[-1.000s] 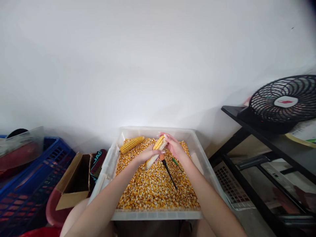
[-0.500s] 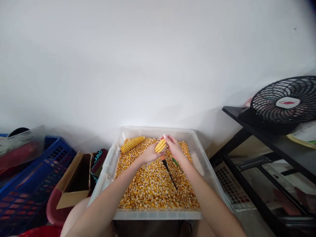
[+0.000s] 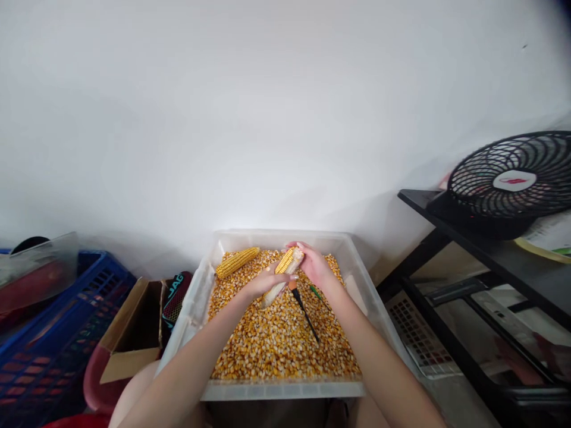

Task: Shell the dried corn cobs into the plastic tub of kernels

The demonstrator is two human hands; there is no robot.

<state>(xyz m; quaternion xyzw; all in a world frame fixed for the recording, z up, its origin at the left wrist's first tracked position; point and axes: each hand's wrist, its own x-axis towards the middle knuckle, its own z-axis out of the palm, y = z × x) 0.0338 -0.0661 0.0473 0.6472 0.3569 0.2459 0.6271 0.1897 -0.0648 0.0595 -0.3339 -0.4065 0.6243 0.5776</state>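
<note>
Over the translucent plastic tub (image 3: 200, 291): loose yellow kernels (image 3: 276, 345), one whole cob (image 3: 238, 261).
Left hand (image 3: 263, 284) and right hand (image 3: 314, 266) both clasp a half-stripped cob (image 3: 281, 274), its bare pale end lowest.

whole cob (image 3: 238, 262) in tub (image 3: 203, 282), far-left

1. A plain white wall (image 3: 267, 107) fills the upper view, lit evenly.
2. On the right, a black shelf (image 3: 491, 249) carries a black fan (image 3: 513, 181).
3. On the left stand a blue crate (image 3: 53, 339) and a cardboard box (image 3: 134, 333).
</note>
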